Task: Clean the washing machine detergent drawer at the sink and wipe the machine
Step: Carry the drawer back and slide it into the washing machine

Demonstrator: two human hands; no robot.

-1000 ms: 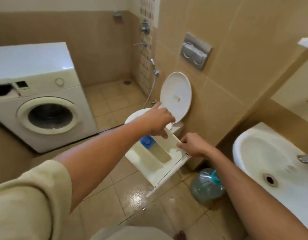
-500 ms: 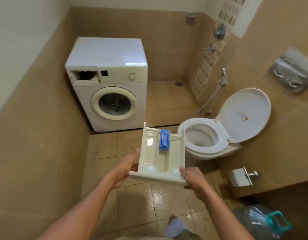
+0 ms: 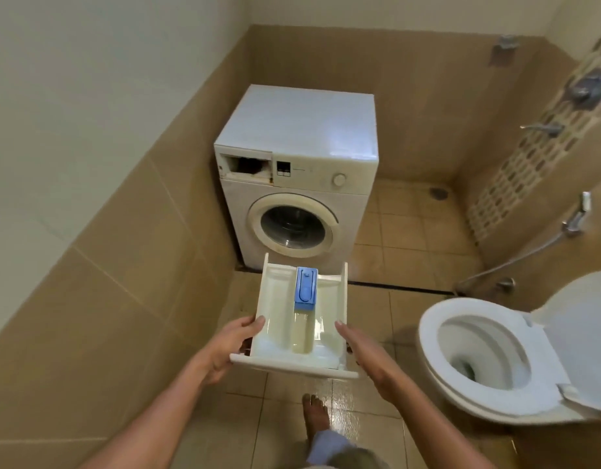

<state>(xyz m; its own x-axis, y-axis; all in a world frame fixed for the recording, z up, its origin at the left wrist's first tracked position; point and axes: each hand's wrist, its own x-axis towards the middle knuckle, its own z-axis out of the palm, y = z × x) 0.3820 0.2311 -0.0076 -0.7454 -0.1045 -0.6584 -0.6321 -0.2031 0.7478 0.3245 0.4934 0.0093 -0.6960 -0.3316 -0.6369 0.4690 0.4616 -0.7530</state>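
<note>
I hold the white detergent drawer (image 3: 279,319) level in front of me, its front panel toward me and a blue insert (image 3: 306,286) in its middle compartment. My left hand (image 3: 229,348) grips the drawer's left side. My right hand (image 3: 363,357) presses flat against its right side. The white front-loading washing machine (image 3: 302,157) stands ahead against the back wall, with its drawer slot (image 3: 246,166) gaping dark at the upper left of the control panel. The sink is out of view.
A white toilet (image 3: 437,363) with raised lid stands at the right. A hand-spray hose (image 3: 529,255) and shower fittings (image 3: 583,86) hang on the right wall. The tiled floor (image 3: 346,418) is wet and glossy near my bare foot (image 3: 314,414). A tiled wall runs along the left.
My view has swung left from the sink and toilet toward the washing machine. The drawer went from tilted over the toilet to level, and my left hand moved to its side.
</note>
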